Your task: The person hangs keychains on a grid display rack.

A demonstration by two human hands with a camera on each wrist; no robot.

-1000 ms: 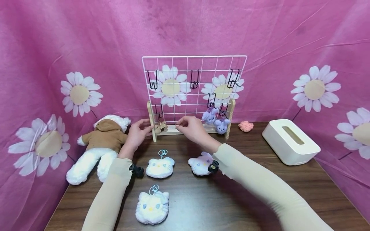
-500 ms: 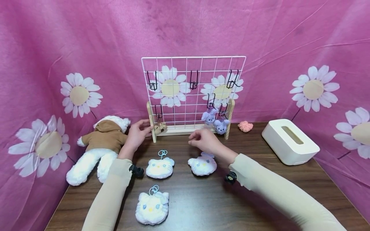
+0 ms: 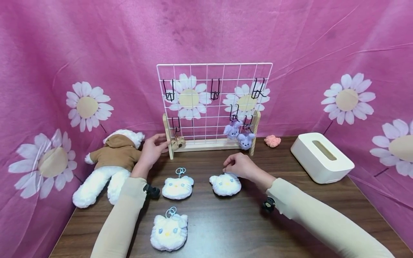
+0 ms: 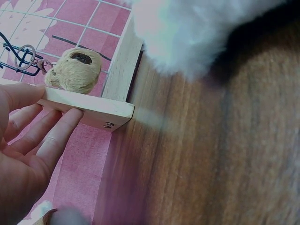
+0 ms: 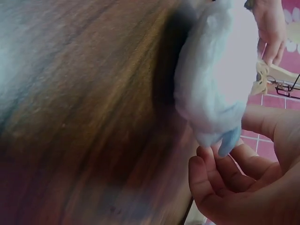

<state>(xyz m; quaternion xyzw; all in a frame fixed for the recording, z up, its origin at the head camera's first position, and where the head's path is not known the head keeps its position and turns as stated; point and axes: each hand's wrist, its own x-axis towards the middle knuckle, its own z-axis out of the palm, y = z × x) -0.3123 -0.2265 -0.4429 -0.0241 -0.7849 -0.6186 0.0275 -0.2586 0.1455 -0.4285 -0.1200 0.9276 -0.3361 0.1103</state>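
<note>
My left hand [image 3: 151, 148] grips the left wooden post [image 4: 112, 108] of a white wire display rack [image 3: 206, 64], thumb on one side and fingers on the other. Beside that post, a tan plush keychain [image 4: 77, 70] hangs by its ring from a black hook [image 4: 28, 70]. My right hand [image 3: 240, 165] is at the top edge of a white cat plush keychain [image 3: 225, 185] lying on the table. In the right wrist view its curled fingers [image 5: 225, 173] are right at the plush's blue bow [image 5: 229, 140]; the thumb tip and the keyring are hidden.
Two more cat plush keychains [image 3: 177, 188] lie at left with blue rings up. Purple plush keychains [image 3: 246, 141] hang on the rack's right, below several bare black hooks [image 3: 215, 95]. A white teddy in a brown hoodie [image 3: 117, 152], a pink clip [image 3: 272, 141] and a tissue box [image 3: 322, 157] surround it.
My right hand has left the tan keychain's side of the rack and moved right and toward the front, to the top of the right cat plush. My left hand stays on the post.
</note>
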